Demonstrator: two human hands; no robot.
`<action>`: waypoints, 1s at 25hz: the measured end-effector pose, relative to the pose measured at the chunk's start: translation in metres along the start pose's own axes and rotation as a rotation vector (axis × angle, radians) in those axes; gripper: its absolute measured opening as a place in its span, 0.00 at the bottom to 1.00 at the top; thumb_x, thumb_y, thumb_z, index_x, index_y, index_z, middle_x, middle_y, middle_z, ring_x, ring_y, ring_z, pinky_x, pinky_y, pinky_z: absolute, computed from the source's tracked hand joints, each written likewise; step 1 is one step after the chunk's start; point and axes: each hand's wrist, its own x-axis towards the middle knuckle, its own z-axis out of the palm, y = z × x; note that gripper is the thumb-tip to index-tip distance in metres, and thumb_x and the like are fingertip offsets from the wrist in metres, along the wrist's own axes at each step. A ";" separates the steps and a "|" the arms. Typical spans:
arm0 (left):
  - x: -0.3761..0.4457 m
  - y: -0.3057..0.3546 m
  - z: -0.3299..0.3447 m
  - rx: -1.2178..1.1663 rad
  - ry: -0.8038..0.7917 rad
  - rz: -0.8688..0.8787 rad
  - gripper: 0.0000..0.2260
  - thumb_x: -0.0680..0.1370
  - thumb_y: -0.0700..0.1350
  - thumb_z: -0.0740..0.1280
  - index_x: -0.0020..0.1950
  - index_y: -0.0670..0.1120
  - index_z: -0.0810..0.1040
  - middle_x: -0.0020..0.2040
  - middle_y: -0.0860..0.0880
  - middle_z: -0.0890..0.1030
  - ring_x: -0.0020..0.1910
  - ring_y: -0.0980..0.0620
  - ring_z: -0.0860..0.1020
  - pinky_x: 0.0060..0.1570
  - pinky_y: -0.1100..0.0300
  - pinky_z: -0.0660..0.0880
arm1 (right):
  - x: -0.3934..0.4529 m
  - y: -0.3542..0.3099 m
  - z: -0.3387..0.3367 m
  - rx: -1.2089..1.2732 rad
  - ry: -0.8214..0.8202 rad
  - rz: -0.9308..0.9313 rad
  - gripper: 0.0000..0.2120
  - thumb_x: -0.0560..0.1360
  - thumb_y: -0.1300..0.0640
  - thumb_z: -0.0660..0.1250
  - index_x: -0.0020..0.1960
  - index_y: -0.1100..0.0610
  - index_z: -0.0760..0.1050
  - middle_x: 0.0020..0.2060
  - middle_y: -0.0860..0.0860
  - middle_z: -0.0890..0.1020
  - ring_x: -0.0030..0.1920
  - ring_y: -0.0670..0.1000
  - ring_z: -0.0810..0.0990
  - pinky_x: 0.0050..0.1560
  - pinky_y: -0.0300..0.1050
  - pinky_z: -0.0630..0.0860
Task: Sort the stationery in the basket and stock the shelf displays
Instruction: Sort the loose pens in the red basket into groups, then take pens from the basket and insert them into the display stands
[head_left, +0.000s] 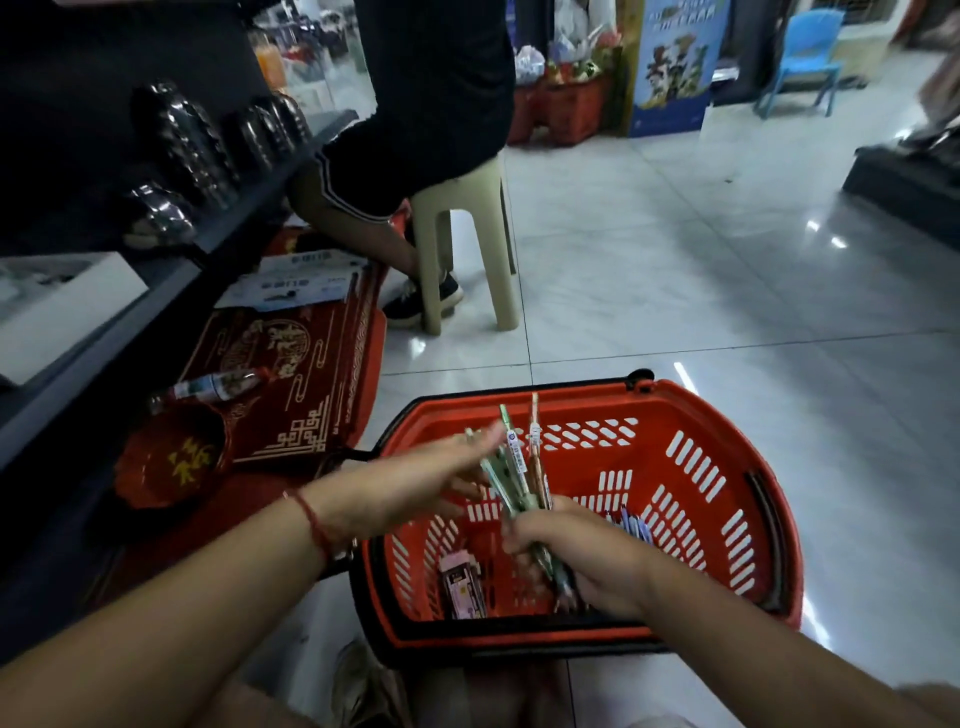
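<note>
A red plastic basket (691, 415) sits on the tiled floor in front of me. Over it my right hand (587, 556) grips a bundle of pens (519, 467) that fans upward, green and orange ones among them. My left hand (415, 483) reaches across from the left with fingers stretched out, touching the upper part of the bundle. A pink flat pack (462, 584) lies on the basket's bottom at the left, and some blue pens (636, 527) show behind my right hand.
A dark shelf (104, 332) with metal pots runs along the left. Red mats, a red bowl (171, 457) and a bottle (213, 387) lie on the floor beside it. A person sits on a beige stool (467, 249) ahead. Tiled floor stretches to the right.
</note>
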 end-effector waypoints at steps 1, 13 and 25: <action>-0.001 -0.001 0.015 -0.026 0.029 0.093 0.39 0.70 0.71 0.68 0.72 0.49 0.67 0.65 0.47 0.77 0.62 0.49 0.77 0.62 0.50 0.74 | -0.004 -0.006 0.004 0.120 -0.049 0.023 0.04 0.68 0.62 0.66 0.35 0.56 0.72 0.29 0.51 0.72 0.29 0.48 0.70 0.32 0.41 0.70; 0.017 0.029 0.023 -0.570 0.578 0.334 0.08 0.81 0.43 0.62 0.50 0.39 0.76 0.40 0.40 0.85 0.39 0.43 0.84 0.46 0.47 0.80 | 0.006 -0.039 0.032 0.320 0.074 0.047 0.17 0.77 0.41 0.64 0.56 0.53 0.78 0.34 0.51 0.76 0.29 0.45 0.66 0.25 0.36 0.58; -0.117 0.010 -0.087 -0.171 1.036 0.459 0.07 0.78 0.51 0.67 0.51 0.49 0.76 0.35 0.50 0.77 0.31 0.52 0.75 0.35 0.55 0.73 | 0.022 -0.095 0.096 -0.054 0.078 -0.213 0.10 0.84 0.57 0.57 0.57 0.57 0.76 0.36 0.55 0.82 0.36 0.53 0.81 0.39 0.46 0.77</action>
